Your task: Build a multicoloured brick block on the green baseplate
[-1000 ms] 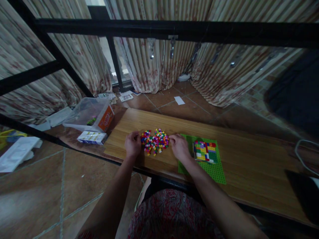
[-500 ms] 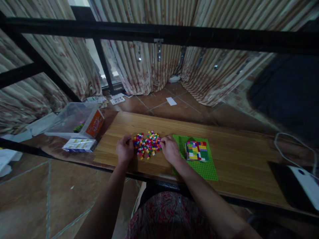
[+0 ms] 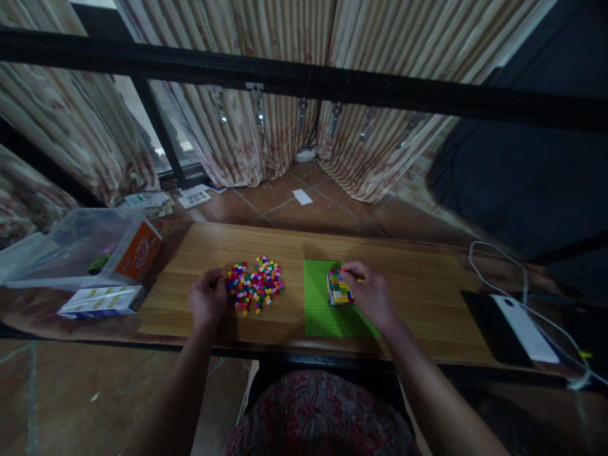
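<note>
Holds the right hand (image 3: 370,292) over a multicoloured brick block (image 3: 338,291) on a green studded baseplate (image 3: 315,320), thumb and fingers drawn toward one another at the block's right side. Cannot tell, in dim light, whether fully met or pinching a brick. Rests the left hand (image 3: 208,299) just beside the left edge of a loose brick pile (image 3: 256,285) on the wood-grained bench (image 3: 422,304), fingers curled inward; cannot make out how tightly, or around what, if anything.

Appears, judging by the pose, to be at the step of placing or adjusting a piece on the brick block, well apart from the pile. Seems to call next for careful lining-up with the studs, even pressure straight down, and a clean release without disturbing neighbouring pieces. Likely to need a light touch, with no steadying hold on the baseplate. Also pictured, near the bench's left end: a clear plastic tub (image 3: 128,253) and a carton (image 3: 102,301).
</note>
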The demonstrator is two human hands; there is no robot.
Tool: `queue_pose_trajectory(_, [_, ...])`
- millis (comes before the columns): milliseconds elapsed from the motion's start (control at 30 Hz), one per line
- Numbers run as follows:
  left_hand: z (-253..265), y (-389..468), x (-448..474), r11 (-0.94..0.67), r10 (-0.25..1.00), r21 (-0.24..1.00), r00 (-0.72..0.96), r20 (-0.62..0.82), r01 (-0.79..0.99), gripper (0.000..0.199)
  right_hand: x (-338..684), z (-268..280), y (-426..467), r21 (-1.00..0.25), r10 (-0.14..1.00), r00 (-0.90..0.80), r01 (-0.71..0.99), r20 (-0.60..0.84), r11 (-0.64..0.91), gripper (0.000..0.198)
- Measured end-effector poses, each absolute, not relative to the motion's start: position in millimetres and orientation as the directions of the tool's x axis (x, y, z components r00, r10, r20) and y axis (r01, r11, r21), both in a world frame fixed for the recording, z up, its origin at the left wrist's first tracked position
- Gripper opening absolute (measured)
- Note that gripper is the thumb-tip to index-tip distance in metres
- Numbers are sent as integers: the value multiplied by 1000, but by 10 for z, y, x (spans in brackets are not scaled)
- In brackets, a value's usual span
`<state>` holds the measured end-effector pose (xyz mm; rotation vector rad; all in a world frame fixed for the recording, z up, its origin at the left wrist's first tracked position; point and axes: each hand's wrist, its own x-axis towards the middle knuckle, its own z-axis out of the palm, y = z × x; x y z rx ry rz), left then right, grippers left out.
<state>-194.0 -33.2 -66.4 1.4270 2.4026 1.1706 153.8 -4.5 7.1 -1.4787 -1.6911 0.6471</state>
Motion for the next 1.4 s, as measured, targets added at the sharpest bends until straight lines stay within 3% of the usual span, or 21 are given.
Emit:
queue_pose_trajectory(200, [-661, -331, -1944, 263, 786, 661, -553, 276, 703, 28, 1827, -1, 120, -649, 944, -40, 716, 328, 256, 19])
queue_pose_trajectory(533, [-693, -323, -1963, 269, 778, 647, -557, 291, 714, 29, 1856, -105, 196, -562, 944, -125, 777, 306, 284, 17])
queue_pose_trajectory(800, [-675, -322, -1959, 271, 784, 661, -558, 270, 700, 30, 1788, -165, 209, -630, 979, -1, 765, 205, 133, 16])
queue_pose_trajectory(967, [-676, -324, -1961, 266, 787, 663, -555, 271, 700, 30, 1786, -148, 188, -673, 979, 19, 729, 204, 126, 19])
queue_pose_trajectory(1400, [-635, -341, -1932, 268, 790, 656, -551, 270, 706, 29, 1827, -265, 299, -831, 986, 153, 556, 67, -30, 23])
